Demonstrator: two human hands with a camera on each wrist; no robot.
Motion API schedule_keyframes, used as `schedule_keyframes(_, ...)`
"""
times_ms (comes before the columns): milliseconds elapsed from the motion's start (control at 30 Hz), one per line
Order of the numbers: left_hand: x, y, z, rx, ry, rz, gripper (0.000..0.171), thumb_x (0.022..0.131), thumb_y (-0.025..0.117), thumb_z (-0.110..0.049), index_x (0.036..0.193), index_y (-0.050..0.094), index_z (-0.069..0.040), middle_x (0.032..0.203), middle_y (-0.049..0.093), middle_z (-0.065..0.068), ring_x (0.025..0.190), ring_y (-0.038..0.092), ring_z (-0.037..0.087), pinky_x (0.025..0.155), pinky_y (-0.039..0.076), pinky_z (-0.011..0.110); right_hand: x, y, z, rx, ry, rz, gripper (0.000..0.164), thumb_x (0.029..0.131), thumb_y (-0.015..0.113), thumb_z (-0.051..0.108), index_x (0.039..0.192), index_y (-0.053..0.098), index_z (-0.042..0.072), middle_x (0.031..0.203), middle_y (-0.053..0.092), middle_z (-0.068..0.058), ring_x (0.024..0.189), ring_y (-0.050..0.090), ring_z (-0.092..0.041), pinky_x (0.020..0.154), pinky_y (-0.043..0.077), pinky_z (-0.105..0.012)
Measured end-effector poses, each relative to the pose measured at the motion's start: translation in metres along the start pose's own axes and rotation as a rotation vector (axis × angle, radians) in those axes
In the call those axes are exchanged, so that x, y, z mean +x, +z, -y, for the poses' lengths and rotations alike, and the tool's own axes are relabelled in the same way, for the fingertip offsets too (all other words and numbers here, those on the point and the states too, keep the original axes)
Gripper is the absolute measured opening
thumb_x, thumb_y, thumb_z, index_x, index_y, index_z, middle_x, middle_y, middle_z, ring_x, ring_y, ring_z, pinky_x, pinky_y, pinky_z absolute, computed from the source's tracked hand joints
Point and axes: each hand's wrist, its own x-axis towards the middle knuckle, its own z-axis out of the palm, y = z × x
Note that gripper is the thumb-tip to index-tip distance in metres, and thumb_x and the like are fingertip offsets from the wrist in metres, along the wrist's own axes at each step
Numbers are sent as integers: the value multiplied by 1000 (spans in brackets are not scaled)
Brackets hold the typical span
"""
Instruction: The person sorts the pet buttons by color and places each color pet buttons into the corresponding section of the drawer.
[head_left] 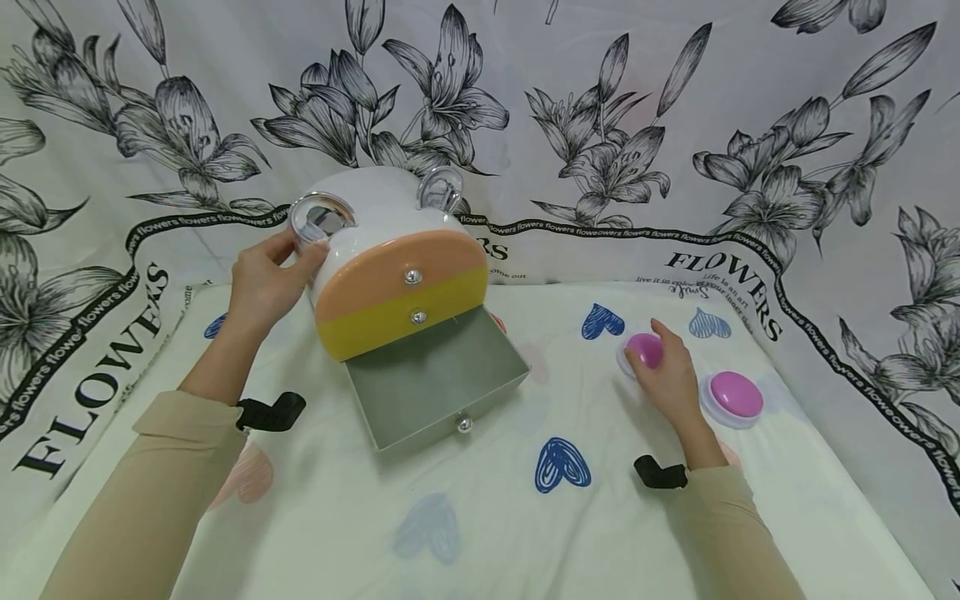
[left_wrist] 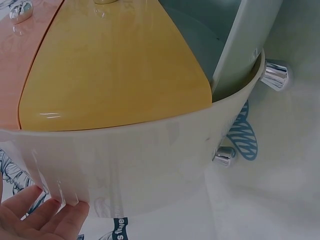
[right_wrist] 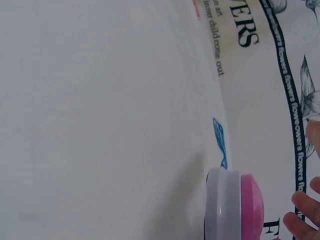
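Note:
A rounded white drawer box (head_left: 382, 187) with chrome-ringed ears stands left of centre in the head view. Its front has an orange drawer (head_left: 375, 271) above a yellow one (head_left: 360, 329), and a grey-green bottom drawer (head_left: 442, 383) is pulled out, bare inside. My left hand (head_left: 262, 279) holds the box by its left side near the ear, fingertips against the white wall (left_wrist: 145, 160) in the left wrist view. Over a pink push button (head_left: 647, 348) with a pale base hovers my right hand (head_left: 671, 379), its fingers (right_wrist: 305, 227) apart from the pink dome in the right wrist view.
A second pink button (head_left: 737, 394) sits just right of my right hand. The pale cloth (head_left: 487, 517) with printed hearts covers the surface, and a flower-printed curtain (head_left: 585, 192) rises behind the box. The pulled-out drawer juts toward me, with a silver knob (head_left: 465, 423).

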Motion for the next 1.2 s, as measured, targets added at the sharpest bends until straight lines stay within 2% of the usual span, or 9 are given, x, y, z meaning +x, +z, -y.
schedule_keyframes(200,0,0,1,0,0,0,70,76,47,-61,134,35,-23,140,30,5,129,23,20,98,30,46,8,-6,-12,-19,99,68,76,82,54,42,138,19,5,136,29,-22,123,27,-40,100,22,-51)
schedule_keyframes(467,1,1,1,-5,4,-4,70,76,47,-60,134,35,-23,139,30,5,129,23,20,97,31,46,9,-5,-21,-41,217,165,89,81,48,53,139,7,0,137,22,-28,122,24,-44,99,23,-53)
schedule_keyframes(633,1,1,2,-7,1,-4,70,76,47,-61,134,35,-23,139,30,5,129,23,20,97,31,46,8,-3,-28,-58,245,204,92,81,46,54,138,4,-4,136,20,-30,122,24,-46,99,23,-53)
schedule_keyframes(967,1,1,2,-7,5,-7,69,76,47,-60,134,35,-23,139,30,4,129,23,19,97,32,45,9,2,-34,-75,271,244,91,81,46,55,136,9,-7,134,23,-32,119,27,-47,97,26,-54)
schedule_keyframes(1200,0,1,1,-1,9,-5,69,77,47,-60,134,35,-23,139,31,5,129,23,20,97,32,46,8,3,-33,-66,289,229,91,80,48,55,136,12,-7,133,27,-31,118,31,-45,96,30,-52)
